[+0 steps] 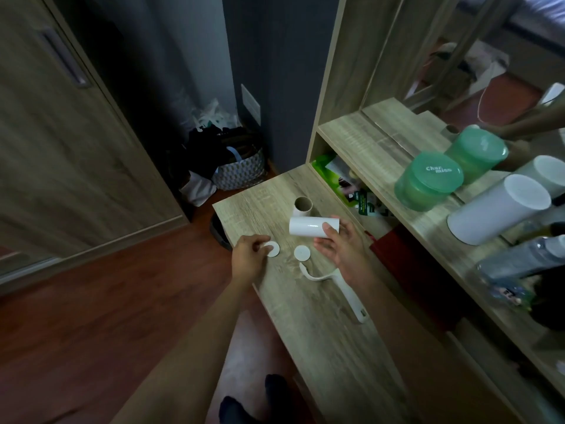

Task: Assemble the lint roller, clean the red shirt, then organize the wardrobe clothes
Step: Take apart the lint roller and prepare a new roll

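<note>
On the low wooden table (pixel 321 325) my right hand (pixel 342 246) grips a white sticky-paper roll (pixel 308 226), held lying on its side. My left hand (pixel 249 255) pinches a white round end cap (pixel 272 250) that rests on the table. A second white end cap (pixel 302 253) lies between my hands. The white lint roller handle (pixel 342 289) lies on the table just below my right hand. An empty brown cardboard core (pixel 302 207) stands behind the roll. No red shirt is in view.
A wooden shelf unit with a mirror (pixel 458 71) stands to the right, bearing two green tubs (pixel 428 182), a white cylinder (pixel 498 209) and bottles. A wardrobe door (pixel 61 133) is at left. A basket of clothes (pixel 241 169) sits on the floor behind the table.
</note>
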`<state>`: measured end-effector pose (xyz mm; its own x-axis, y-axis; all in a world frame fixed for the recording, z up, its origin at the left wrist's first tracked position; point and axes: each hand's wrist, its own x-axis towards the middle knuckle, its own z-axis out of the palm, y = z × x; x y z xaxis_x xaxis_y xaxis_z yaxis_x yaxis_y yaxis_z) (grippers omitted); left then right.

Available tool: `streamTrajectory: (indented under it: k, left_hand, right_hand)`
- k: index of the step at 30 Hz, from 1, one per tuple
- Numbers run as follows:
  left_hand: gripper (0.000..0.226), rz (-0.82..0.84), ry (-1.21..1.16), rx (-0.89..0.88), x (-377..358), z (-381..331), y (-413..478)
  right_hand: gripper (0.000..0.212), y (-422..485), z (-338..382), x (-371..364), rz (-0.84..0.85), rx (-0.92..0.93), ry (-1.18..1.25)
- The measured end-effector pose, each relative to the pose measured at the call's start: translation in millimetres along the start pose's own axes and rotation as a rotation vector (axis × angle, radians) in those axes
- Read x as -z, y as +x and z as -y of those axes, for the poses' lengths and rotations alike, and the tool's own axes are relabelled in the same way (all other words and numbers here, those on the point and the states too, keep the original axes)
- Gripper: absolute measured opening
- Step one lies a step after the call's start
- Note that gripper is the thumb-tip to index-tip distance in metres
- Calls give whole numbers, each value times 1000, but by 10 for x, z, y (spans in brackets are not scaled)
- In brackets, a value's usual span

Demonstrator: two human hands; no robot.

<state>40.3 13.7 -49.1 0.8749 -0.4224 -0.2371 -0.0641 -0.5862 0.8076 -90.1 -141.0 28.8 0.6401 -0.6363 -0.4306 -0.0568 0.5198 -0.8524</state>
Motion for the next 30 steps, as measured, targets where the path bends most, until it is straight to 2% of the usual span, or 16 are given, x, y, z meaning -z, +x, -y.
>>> streamTrajectory:
  k: [2,6,12,16,21,23,25,28,30]
  left_hand:
    - [25,19,-36,-7,46,-29,19]
    - [26,20,-273,-3,271,-256,16]
    - [40,295,-635,-36,781,-760,-92]
    - [36,236,-677,-66,1002,-778,58]
    - [31,122,-707,-30,1362,-470,569]
    - [30,52,-724,13,1460,-279,827]
    - [26,-33,-725,62,1546,-34,1105]
    - [25,-99,-716,133,1606,384,1538]
    - [29,-109,-708,182,1581,666,1812]
  right_hand:
    - [35,12,-6,25,23,-2,-5]
    - [33,10,15,1,84,20,-31]
    - [32,18,159,-517,235,66,-15]
    - [36,146,164,-956,299,73,-44]
    - [38,553,20,-1514,324,34,-128]
    - [37,798,-103,-1693,288,45,-280]
    - [37,1077,-298,-1831,237,136,-533]
    - [44,1547,-628,-1936,156,346,-1112]
    - [61,1790,-796,-1947,143,389,-1441]
